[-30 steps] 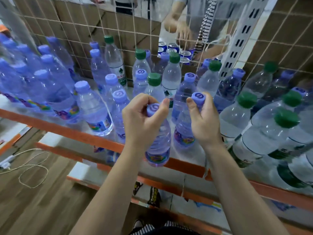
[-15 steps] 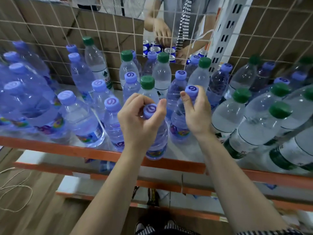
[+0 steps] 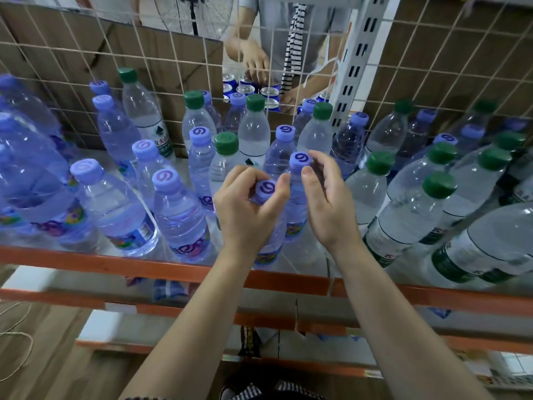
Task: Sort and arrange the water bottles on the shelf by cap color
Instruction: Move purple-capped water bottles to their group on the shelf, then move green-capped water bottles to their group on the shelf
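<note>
Left of the hands: many purple-cap bottles (image 3: 121, 209) stood on the shelf (image 3: 161, 265), by its orange front edge. Left hand (image 3: 248, 209): clenched around the neck of one purple-cap bottle (image 3: 266, 197), near the shelf's front edge. Right hand (image 3: 326, 197): fingers loose around a second purple-cap bottle (image 3: 298, 192), thumb touching just under the cap; firm grip or not, hard to tell. Right of the hands: green-cap bottles (image 3: 415, 215), leaning. Behind the shelf: a wire grid (image 3: 173, 53).
</note>
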A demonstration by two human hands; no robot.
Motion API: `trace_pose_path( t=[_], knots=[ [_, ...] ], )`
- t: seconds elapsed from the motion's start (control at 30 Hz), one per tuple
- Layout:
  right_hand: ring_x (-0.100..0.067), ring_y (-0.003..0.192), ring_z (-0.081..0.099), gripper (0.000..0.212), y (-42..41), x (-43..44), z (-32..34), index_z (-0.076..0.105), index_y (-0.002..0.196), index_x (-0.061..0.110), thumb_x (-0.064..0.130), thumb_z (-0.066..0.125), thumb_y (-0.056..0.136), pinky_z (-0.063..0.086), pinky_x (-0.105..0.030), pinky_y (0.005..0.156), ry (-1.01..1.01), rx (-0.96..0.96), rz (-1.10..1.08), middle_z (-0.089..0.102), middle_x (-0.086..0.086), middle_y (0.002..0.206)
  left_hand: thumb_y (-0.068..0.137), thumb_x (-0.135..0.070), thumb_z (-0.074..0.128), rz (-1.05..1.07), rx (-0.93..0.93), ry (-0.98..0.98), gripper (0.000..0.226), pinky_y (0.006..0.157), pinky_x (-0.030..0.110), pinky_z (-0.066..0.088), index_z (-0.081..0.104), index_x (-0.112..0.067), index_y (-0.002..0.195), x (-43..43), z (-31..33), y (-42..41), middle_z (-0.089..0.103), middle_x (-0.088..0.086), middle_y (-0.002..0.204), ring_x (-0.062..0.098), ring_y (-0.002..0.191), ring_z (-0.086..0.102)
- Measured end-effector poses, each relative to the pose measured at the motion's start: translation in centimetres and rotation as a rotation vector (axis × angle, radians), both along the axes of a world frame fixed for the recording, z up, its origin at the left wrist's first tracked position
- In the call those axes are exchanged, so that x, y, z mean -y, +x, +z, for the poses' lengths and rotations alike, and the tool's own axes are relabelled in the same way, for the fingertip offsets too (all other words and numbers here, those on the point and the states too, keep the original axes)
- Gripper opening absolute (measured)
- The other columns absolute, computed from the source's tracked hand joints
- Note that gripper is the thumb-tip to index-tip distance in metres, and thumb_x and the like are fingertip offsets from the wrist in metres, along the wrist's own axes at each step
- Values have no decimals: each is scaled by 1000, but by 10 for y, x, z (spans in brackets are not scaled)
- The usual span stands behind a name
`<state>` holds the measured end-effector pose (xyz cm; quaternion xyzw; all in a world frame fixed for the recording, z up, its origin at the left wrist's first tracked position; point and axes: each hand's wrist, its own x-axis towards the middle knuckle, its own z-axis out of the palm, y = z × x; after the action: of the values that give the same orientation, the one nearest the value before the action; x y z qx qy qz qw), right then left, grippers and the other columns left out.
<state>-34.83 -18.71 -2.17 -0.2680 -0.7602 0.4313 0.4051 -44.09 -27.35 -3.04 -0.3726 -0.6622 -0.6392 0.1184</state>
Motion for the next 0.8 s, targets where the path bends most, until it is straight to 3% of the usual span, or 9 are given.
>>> trace_pose_path(
  t=[0.17, 0.33, 0.47, 0.57, 0.7, 0.8],
  knots=[
    [3, 118, 51, 45, 4, 3, 6, 49, 134, 11, 36, 43, 96, 42, -20, 103, -4, -51, -5, 57, 12, 121, 89, -28, 68, 12, -70, -63, 24, 67, 23, 47, 68, -7, 80, 0, 6, -1, 62, 1, 81, 11, 74, 57],
    [-10, 121, 54, 39, -2, -4, 32, 51, 132, 12, 32, 45, 99, 45, -32, 104, 62, -77, -30, 59, 0, 126, 95, -22, 60, -49, -204, -5, 16, 71, 28, 53, 70, -9, 94, 9, 20, -5, 62, -1, 90, 10, 80, 60],
    [-5, 111, 56, 33, -21, -35, 62, 54, 129, 7, 24, 48, 101, 43, -18, 97, 167, -53, -161, 58, -1, 123, 94, -19, 60, 40, -226, 28, 16, 79, 22, 48, 68, -7, 102, 12, 37, -19, 62, 1, 95, 11, 87, 58],
    [-15, 119, 52, 35, -42, -61, 75, 51, 131, 11, 29, 49, 101, 36, -17, 92, 140, 106, -263, 54, -4, 128, 93, -20, 59, 96, -178, 22, 18, 88, 24, 45, 67, -9, 105, 11, 44, -27, 61, 1, 101, 17, 98, 57],
    [-34, 125, 49, 51, -64, -88, 70, 38, 138, 1, 36, 47, 101, 40, -36, 95, -94, 359, -275, 50, -19, 138, 94, -25, 56, 70, -25, -60, 27, 94, 11, 36, 59, -13, 118, 9, 42, -33, 55, -6, 111, 8, 107, 51],
    [-37, 124, 50, 53, -72, -95, 58, 40, 136, -2, 36, 49, 100, 41, -38, 95, -175, 399, -283, 52, -23, 135, 98, -32, 54, -6, 123, -137, 39, 93, 18, 39, 50, -13, 132, 5, 33, -38, 56, -3, 115, 9, 107, 52]
  ],
)
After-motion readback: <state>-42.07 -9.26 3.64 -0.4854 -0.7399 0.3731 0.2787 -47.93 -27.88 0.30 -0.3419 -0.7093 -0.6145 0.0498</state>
